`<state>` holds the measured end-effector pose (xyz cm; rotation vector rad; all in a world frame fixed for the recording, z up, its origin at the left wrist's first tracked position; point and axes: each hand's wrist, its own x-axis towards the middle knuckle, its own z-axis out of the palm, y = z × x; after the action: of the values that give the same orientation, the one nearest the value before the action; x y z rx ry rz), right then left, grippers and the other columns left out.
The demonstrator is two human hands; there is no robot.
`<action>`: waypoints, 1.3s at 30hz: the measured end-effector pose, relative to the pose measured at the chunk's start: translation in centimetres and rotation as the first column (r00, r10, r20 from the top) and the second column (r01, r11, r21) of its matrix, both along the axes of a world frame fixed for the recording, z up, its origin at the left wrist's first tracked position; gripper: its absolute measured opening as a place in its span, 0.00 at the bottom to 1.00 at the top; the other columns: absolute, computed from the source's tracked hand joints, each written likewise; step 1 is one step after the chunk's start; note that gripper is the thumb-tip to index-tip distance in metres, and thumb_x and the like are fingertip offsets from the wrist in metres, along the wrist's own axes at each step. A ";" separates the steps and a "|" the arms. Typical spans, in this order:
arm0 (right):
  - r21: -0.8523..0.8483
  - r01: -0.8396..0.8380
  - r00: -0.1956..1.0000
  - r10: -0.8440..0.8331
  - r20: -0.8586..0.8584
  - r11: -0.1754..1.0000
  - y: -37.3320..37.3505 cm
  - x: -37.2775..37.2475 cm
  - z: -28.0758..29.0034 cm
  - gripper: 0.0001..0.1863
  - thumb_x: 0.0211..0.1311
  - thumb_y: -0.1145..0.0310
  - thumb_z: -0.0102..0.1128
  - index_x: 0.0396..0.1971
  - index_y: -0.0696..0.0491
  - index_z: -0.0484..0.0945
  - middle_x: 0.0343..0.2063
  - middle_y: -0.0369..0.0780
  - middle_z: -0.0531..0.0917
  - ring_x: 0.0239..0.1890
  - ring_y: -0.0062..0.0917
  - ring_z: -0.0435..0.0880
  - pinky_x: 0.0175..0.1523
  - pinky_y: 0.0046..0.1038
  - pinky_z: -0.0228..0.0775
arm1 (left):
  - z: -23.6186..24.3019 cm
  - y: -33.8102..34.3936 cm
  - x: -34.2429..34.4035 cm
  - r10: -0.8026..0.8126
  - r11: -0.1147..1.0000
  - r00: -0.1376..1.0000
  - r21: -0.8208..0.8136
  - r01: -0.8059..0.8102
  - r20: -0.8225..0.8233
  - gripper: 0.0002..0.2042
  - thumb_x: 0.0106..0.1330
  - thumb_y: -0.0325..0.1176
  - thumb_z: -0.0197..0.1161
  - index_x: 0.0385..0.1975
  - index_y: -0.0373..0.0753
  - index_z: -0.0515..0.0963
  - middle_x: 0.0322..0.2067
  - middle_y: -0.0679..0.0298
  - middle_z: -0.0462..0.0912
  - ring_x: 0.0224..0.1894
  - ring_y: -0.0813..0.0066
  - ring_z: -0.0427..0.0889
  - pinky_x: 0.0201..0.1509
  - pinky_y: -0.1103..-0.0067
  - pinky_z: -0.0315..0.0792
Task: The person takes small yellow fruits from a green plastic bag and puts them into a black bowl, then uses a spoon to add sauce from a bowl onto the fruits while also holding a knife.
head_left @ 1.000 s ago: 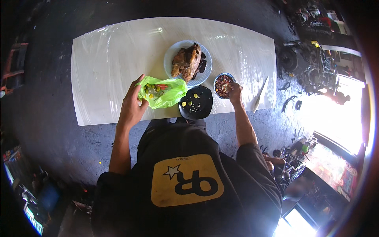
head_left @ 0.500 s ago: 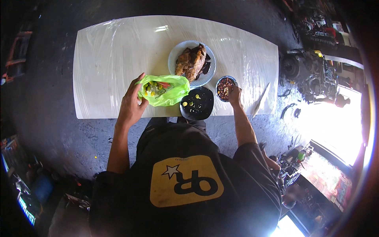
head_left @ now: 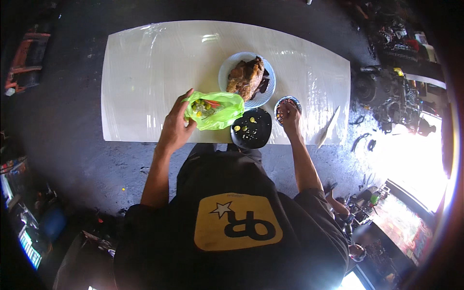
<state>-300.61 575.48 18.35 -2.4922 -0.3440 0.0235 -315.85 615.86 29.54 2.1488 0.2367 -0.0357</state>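
My left hand (head_left: 176, 126) grips the left edge of a light green plastic bag (head_left: 224, 116), which gapes open. Inside it are small green-and-yellow citrus fruits (head_left: 197, 107) and something red, perhaps chillies. Over a small patterned bowl (head_left: 277, 107) of dark sauce with chopped bits, my right hand (head_left: 291, 121) has its fingers bunched and pointing down. Whatever those fingers hold, if anything, is hidden. Between the hands, a black square plate (head_left: 258, 135) carries cut citrus pieces (head_left: 237, 128) and pale scraps.
Behind the bag, a blue-white plate (head_left: 224, 77) bears a browned piece of roasted meat (head_left: 246, 79) with dark chunks beside it. A knife (head_left: 329, 126) lies near the right end of the plastic-covered table (head_left: 154, 72). Machine parts (head_left: 386, 96) stand beyond; another person (head_left: 340, 208) is at lower right.
My right hand has shifted from the small bowl's right side to over its middle, fingers lower in it. My left hand keeps its hold on the bag. The whole view has slid slightly.
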 end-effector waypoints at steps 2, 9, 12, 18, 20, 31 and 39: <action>0.048 -0.021 0.968 0.033 -0.247 0.999 6.3 -1.8 4.5 0.10 0.71 0.67 0.61 0.41 0.57 0.85 0.38 0.49 0.89 0.41 0.37 0.90 0.47 0.35 0.78 | 0.2 0.0 0.0 0.004 1.000 1.000 0.000 -0.004 0.009 0.38 0.59 0.16 0.62 0.73 0.42 0.62 0.70 0.56 0.68 0.65 0.50 0.77 0.52 0.68 0.85; 0.230 0.083 0.944 -0.003 -0.330 0.970 13.7 -5.6 10.0 0.10 0.68 0.72 0.62 0.45 0.58 0.85 0.35 0.49 0.88 0.33 0.36 0.89 0.41 0.35 0.79 | 1.5 -0.3 0.1 -0.036 0.999 0.997 0.039 0.034 0.066 0.37 0.59 0.17 0.64 0.72 0.40 0.63 0.70 0.56 0.69 0.64 0.52 0.77 0.51 0.68 0.84; 0.126 -0.052 0.978 0.076 -0.196 0.991 10.5 -7.1 3.9 0.07 0.66 0.72 0.65 0.42 0.55 0.85 0.32 0.46 0.88 0.30 0.34 0.88 0.38 0.35 0.79 | 2.2 -0.4 0.2 -0.055 0.998 0.995 0.036 0.052 0.082 0.37 0.60 0.17 0.64 0.72 0.40 0.63 0.70 0.56 0.70 0.64 0.53 0.78 0.50 0.68 0.84; -0.101 -0.265 0.917 0.218 -0.333 0.959 11.1 -11.7 -2.6 0.18 0.61 0.66 0.66 0.51 0.49 0.81 0.39 0.45 0.85 0.40 0.44 0.87 0.45 0.45 0.79 | 2.3 -0.5 -0.1 -0.073 0.996 0.993 0.056 0.068 0.096 0.37 0.61 0.18 0.64 0.73 0.39 0.62 0.69 0.55 0.69 0.63 0.54 0.78 0.49 0.70 0.84; -0.196 -0.275 0.935 0.215 -0.280 0.941 11.4 -12.0 -4.0 0.17 0.63 0.64 0.64 0.51 0.50 0.80 0.42 0.45 0.84 0.41 0.46 0.87 0.46 0.46 0.79 | 2.6 -0.4 0.1 -0.099 0.993 0.988 0.068 0.091 0.121 0.37 0.61 0.18 0.64 0.73 0.40 0.62 0.69 0.55 0.70 0.63 0.54 0.78 0.48 0.71 0.84; -0.014 0.168 0.954 -0.166 -0.249 0.986 5.1 -11.0 -3.4 0.16 0.57 0.74 0.70 0.44 0.52 0.78 0.39 0.46 0.86 0.40 0.42 0.88 0.45 0.40 0.80 | 2.8 -0.7 0.2 -0.100 0.994 0.992 0.048 0.097 0.073 0.37 0.61 0.18 0.63 0.73 0.40 0.62 0.70 0.56 0.69 0.63 0.55 0.78 0.47 0.72 0.83; -0.117 0.096 0.968 -0.121 -0.222 0.988 3.5 -12.2 -4.4 0.13 0.61 0.69 0.68 0.45 0.53 0.81 0.45 0.45 0.81 0.47 0.46 0.84 0.50 0.45 0.77 | 2.7 -0.5 0.8 -0.154 0.987 0.980 0.071 0.146 0.123 0.34 0.61 0.17 0.62 0.70 0.37 0.64 0.72 0.59 0.67 0.65 0.55 0.77 0.48 0.71 0.84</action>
<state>-312.77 578.98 13.97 -2.5748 -0.1114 0.2889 -315.04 615.33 32.25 2.2173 0.0004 0.0232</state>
